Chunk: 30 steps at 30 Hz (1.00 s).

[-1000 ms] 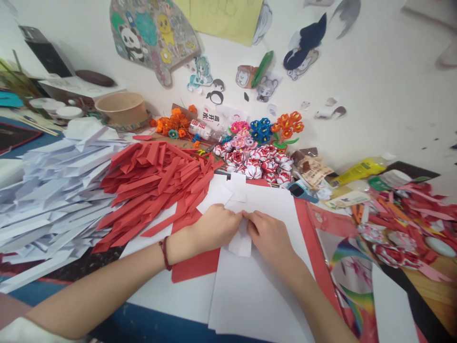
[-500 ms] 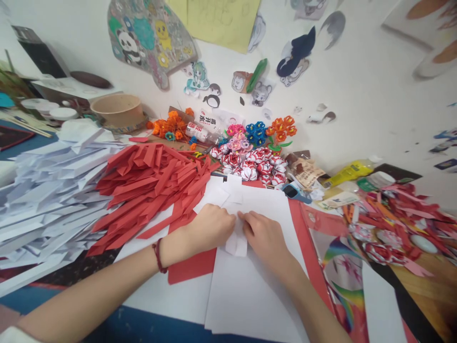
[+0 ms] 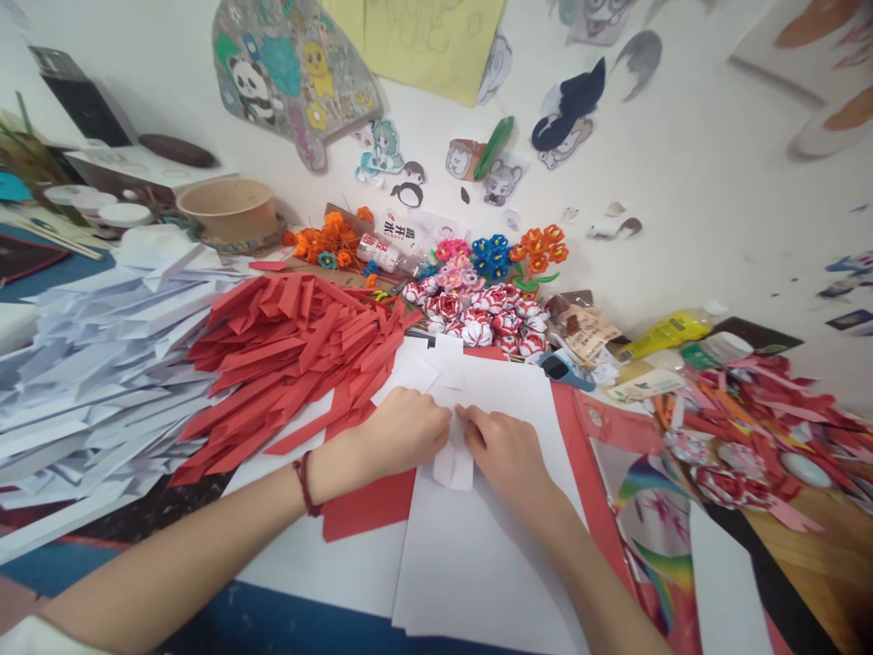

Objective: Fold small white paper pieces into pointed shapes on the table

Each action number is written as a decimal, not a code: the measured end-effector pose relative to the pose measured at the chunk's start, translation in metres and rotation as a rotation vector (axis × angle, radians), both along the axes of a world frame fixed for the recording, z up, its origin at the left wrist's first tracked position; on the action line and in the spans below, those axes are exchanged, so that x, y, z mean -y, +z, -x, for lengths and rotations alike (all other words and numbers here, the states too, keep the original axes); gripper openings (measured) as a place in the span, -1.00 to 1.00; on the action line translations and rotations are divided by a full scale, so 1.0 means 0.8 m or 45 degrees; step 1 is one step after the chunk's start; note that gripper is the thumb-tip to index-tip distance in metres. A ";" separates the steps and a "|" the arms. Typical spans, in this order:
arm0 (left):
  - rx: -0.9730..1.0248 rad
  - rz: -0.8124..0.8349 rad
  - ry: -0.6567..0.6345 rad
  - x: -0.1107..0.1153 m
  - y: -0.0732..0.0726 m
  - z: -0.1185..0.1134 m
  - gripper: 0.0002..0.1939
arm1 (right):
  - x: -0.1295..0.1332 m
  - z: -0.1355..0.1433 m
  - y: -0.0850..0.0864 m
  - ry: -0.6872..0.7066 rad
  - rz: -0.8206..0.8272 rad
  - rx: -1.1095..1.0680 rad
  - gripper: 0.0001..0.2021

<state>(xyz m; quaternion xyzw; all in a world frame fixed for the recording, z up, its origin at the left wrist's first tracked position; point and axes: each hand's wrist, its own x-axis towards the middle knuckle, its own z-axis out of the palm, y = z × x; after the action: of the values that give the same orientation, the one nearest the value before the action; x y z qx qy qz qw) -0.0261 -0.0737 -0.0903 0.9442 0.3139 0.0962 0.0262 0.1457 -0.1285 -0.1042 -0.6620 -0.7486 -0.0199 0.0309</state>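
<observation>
A folded white paper strip lies between my two hands, over a stack of white paper sheets. My left hand is closed in a fist on the strip's left side, a dark red bracelet round its wrist. On the right side, my right hand has its fingers curled, with thumb and forefinger at the strip's edge. Both hands hide part of the strip. More small white paper pieces rest just beyond my left hand, and red paper shows beneath my left forearm.
Heaps of folded white strips and red strips cover the left side. Red-and-white paper flowers and a plastic bottle stand along the wall. To the right are a blue watch, a yellow bottle and paper scraps.
The view has shifted very slightly. Both hands stay at the white strip in nearly the same pose, with no clear change in the paper.
</observation>
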 end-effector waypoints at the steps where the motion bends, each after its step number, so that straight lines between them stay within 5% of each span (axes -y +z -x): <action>1: -0.002 -0.004 0.002 0.000 0.000 0.000 -0.76 | 0.000 0.000 0.000 0.001 -0.005 0.000 -0.72; 17: -0.037 -0.072 -0.104 -0.001 -0.013 0.000 -0.86 | -0.001 -0.003 0.001 -0.030 -0.057 -0.046 -0.72; 30: -0.061 -0.126 -0.136 0.000 -0.021 0.001 -0.92 | 0.001 0.000 0.005 -0.301 -0.254 -0.043 -0.73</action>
<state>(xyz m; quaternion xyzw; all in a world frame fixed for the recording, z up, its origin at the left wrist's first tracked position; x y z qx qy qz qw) -0.0269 -0.0740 -0.1070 0.9617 0.2586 0.0876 -0.0228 0.1460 -0.1293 -0.1000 -0.7393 -0.6592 -0.0867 0.1065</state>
